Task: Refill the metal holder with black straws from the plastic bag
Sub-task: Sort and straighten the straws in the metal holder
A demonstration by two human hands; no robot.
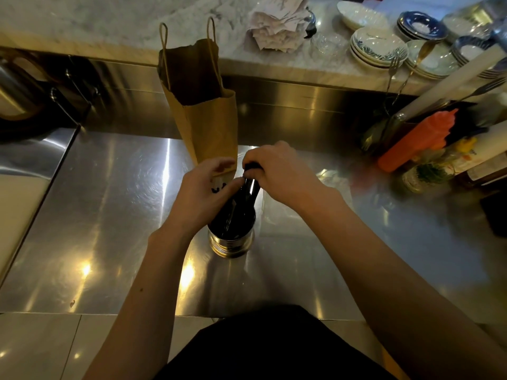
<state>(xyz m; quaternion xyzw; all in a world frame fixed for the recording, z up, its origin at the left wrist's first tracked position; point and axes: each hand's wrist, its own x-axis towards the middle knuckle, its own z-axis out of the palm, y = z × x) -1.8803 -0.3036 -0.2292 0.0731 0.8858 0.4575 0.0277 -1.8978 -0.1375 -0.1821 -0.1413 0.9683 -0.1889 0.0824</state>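
So, I'm at the loading step: my right hand (277, 174) curls round the top of the black straws (245, 196), and my left hand (203, 190) pinches the bundle just beside that grip. Their lower ends sit in the metal holder (231, 244), straight below both hands. Next, I reckon: ease my fingers off and let them settle without tipping it.

A left hand (203, 193) and right hand (277, 174) grip glossy black straws (238, 212) in a round steel holder (231, 245). A brown paper bag (204, 113) stands just behind.
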